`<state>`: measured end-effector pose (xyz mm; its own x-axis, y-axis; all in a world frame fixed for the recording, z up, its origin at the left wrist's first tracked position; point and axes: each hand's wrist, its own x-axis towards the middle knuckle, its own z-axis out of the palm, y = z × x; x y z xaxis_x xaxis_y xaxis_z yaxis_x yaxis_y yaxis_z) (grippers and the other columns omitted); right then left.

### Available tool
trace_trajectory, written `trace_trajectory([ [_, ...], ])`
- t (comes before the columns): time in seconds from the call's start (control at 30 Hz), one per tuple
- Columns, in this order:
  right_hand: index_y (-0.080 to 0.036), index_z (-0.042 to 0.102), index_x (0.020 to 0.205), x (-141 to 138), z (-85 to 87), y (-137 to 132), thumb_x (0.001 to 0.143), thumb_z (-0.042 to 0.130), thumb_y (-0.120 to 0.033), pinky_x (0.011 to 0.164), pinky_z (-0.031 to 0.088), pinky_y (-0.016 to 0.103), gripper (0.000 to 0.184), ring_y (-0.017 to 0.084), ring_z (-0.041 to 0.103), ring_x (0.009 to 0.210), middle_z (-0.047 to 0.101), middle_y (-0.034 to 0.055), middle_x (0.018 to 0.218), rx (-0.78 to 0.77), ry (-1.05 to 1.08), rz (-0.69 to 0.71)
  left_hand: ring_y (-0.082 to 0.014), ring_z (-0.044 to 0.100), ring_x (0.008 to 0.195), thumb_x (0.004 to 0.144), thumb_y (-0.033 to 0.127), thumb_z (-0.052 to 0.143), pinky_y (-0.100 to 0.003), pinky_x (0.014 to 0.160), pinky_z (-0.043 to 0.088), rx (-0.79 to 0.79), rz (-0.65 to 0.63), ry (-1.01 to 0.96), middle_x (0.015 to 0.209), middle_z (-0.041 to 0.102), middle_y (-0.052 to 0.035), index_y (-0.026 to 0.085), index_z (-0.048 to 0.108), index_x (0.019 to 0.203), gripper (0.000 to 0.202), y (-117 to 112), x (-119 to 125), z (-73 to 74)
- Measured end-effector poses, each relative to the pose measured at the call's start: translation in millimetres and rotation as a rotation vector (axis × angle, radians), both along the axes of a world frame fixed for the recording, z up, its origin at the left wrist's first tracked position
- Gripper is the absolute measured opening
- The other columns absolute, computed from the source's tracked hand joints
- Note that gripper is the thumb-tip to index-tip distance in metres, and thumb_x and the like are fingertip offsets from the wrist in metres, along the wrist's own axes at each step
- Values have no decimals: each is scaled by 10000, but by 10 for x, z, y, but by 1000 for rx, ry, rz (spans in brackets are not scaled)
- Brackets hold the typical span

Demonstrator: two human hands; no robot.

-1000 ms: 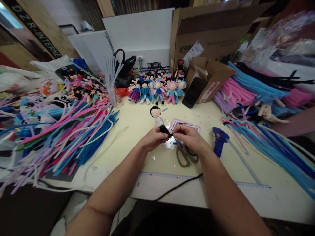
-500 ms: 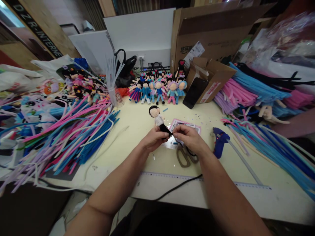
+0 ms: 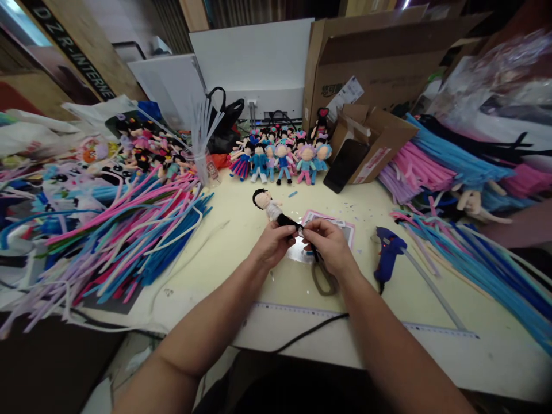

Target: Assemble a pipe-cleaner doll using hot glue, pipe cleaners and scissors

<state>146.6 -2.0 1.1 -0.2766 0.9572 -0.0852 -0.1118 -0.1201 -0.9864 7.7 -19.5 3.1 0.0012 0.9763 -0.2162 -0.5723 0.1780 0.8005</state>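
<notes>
Left hand (image 3: 276,244): thumb over fingers, pinching the doll (image 3: 272,211) by its black legs. Right hand (image 3: 328,238): thumb and fingertips drawn together, pinching at the foot end of those legs; a small pale spot shows there, too small to make out. Doll is held up over the middle of the table (image 3: 207,270), leaning, head to the far left, feet between the hands.

Risk at the grip: all the hold is on the legs, so the white-shirted upper body hangs out unsupported. A hard tug by the right hand could twist a leg or slide it out of the left pinch.

Just below the right hand: scissors (image 3: 318,283), partly hidden under it. Dropping the wrist could knock them. Beyond the fingers, a pink-edged card (image 3: 352,233).

To the right, well apart from the doll: glue gun (image 3: 390,253), small red light showing, long clear glue stick (image 3: 431,287) jutting toward the near right across the ruler (image 3: 297,311). If hot, a sideways reach could burn the forearm; bumping the stick could swing the gun.

Farther out: fuzzy stems (image 3: 164,236) heaped left, more stems (image 3: 478,259) right; finished-looking dolls (image 3: 282,161) ranked at the far side.
</notes>
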Motion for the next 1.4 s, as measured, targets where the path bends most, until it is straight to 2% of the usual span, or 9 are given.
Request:
trace_trajectory([
  [0.23, -189, 562, 702, -104, 11, -45, 607, 720, -397, 457, 436, 221, 278, 127, 554, 570, 579, -8, 646, -86, 6, -35, -85, 491, 571, 518, 182, 721, -204, 525, 353, 3, 88, 3, 566, 546, 21, 138, 546, 627, 210, 11, 45, -15],
  [0.4, -175, 575, 693, -126, 5, -54, 620, 712, -366, 453, 428, 211, 246, 112, 534, 547, 557, -17, 599, -119, 2, -38, -80, 459, 550, 509, 183, 726, -212, 497, 299, 9, 164, 52, 582, 529, 33, 145, 547, 656, 235, 21, 60, -53],
  [0.6, -172, 581, 719, -141, -30, -69, 599, 737, -347, 468, 441, 217, 263, 113, 555, 569, 564, -22, 642, -180, 63, -37, -72, 456, 541, 536, 169, 717, -216, 509, 294, 52, 234, 124, 605, 550, 32, 137, 566, 684, 214, 36, 58, -106],
  [0.73, -171, 578, 709, -160, -41, -81, 587, 742, -350, 487, 462, 234, 273, 133, 588, 590, 575, -22, 641, -211, 39, -29, -77, 477, 560, 543, 164, 707, -216, 531, 316, 75, 296, 177, 632, 570, 29, 136, 569, 703, 214, 50, 56, -144],
  [1.03, -160, 571, 683, -179, 12, -113, 576, 725, -352, 442, 415, 199, 268, 110, 568, 540, 556, -41, 611, -233, -5, -31, -127, 548, 668, 540, 187, 713, -262, 672, 406, 113, 385, 252, 710, 613, 11, 135, 588, 766, 264, 75, 54, -188],
  [1.2, -168, 570, 686, -168, 18, -104, 574, 713, -338, 429, 407, 197, 249, 100, 560, 514, 553, -52, 599, -240, 0, -28, -134, 560, 709, 566, 192, 712, -263, 711, 417, 149, 402, 356, 744, 615, 14, 142, 582, 839, 307, 70, 36, -194],
  [1.4, -167, 555, 691, -127, 42, -64, 578, 668, -289, 418, 406, 198, 201, 105, 564, 473, 597, -23, 587, -259, -59, 40, -118, 515, 645, 574, 199, 701, -238, 639, 398, 150, 383, 629, 673, 568, 29, 150, 577, 793, 256, 87, -32, -224],
])
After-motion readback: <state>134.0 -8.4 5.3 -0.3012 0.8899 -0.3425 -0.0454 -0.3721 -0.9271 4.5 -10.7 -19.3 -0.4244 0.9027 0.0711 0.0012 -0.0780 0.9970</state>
